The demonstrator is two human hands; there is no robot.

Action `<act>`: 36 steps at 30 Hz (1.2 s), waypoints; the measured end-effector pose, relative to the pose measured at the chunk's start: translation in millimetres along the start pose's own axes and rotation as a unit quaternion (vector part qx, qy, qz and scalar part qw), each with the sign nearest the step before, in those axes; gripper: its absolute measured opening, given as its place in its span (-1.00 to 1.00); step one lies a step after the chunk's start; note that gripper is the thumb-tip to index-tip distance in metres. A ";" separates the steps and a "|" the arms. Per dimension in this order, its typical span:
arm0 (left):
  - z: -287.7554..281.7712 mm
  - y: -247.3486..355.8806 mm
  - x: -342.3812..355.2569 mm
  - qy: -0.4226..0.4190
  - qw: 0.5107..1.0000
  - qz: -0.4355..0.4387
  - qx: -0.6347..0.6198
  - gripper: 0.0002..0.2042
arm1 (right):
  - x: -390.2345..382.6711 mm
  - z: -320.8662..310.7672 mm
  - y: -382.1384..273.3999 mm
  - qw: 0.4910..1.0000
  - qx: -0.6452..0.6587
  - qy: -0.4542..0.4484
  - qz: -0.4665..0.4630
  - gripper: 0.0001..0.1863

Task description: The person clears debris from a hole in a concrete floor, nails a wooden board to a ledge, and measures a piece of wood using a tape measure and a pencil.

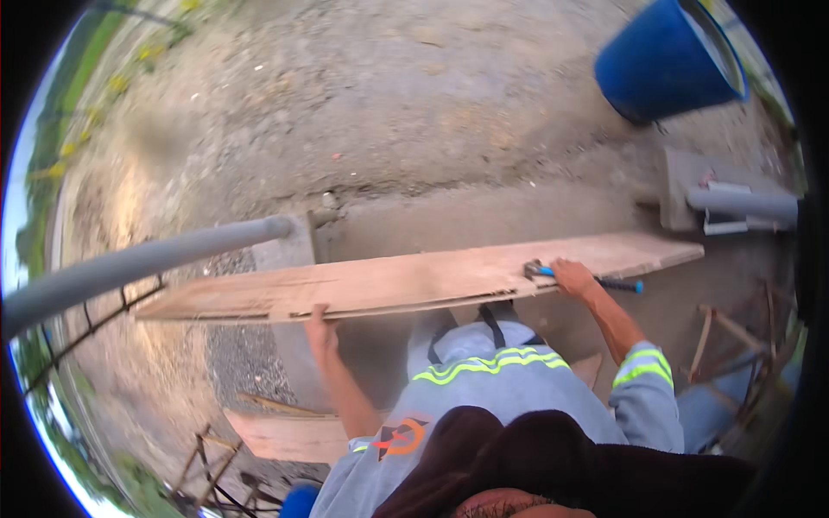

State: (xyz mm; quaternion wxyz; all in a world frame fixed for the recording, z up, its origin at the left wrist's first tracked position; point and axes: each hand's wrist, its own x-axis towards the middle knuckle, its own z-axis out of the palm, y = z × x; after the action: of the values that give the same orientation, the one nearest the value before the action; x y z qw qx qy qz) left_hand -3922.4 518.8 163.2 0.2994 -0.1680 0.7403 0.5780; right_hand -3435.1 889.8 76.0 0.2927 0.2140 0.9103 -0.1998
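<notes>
A long wooden board (414, 278) lies crosswise in front of my body, its far left end narrowing toward a grey pipe. My left hand (321, 332) grips the board's near edge, left of the middle, with the thumb on top. Over the right half of the board, my right hand (573, 278) is closed round a hammer (620, 284) with a blue and black handle. The hammer's head points left above the board's face. Whether the right fingers also clasp the board's edge is hidden.
A thick grey pipe (155, 259) runs in from the left to a concrete block (289, 246). Another pipe (743, 205) is at the right. A blue barrel (661, 65) stands far right. Behind my left arm lies another board (289, 436); rusty metal frames (743, 337) stand lower right.
</notes>
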 end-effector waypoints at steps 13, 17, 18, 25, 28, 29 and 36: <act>102.2 -53.8 6.0 0.026 0.999 -0.006 -0.028 -0.71 | 21.6 69.4 63.4 0.995 0.019 0.006 0.095 -0.43; 132.4 -25.5 22.7 -0.003 0.998 -0.009 0.062 -0.31 | 28.4 28.6 80.0 0.984 0.048 0.029 0.167 -0.46; 139.9 -17.8 29.2 -0.012 0.996 -0.006 0.090 -0.18 | 27.1 15.3 82.7 0.980 0.061 0.041 0.185 -0.47; 115.2 -46.3 67.2 -0.075 0.990 0.012 0.119 0.06 | -26.5 0.2 50.0 0.922 0.055 0.283 0.260 -0.65; 98.6 -37.8 51.4 -0.170 0.972 0.067 0.145 0.02 | -53.4 45.2 14.6 0.858 0.150 0.362 0.332 -0.67; 88.3 -36.7 43.3 -0.169 0.972 0.057 0.155 -0.02 | -69.0 53.5 -24.3 0.838 0.204 0.352 0.364 -0.66; -6.7 -65.0 61.0 -0.323 0.809 0.218 0.441 -0.52 | -149.1 212.7 -217.7 0.817 0.049 0.372 0.438 -0.71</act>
State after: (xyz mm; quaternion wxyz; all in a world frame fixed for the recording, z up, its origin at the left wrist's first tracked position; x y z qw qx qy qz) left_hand -3932.0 500.5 76.2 0.4288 0.3442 0.7935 0.2606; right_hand -3340.3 564.8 60.9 -0.0229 0.6624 0.7488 0.0002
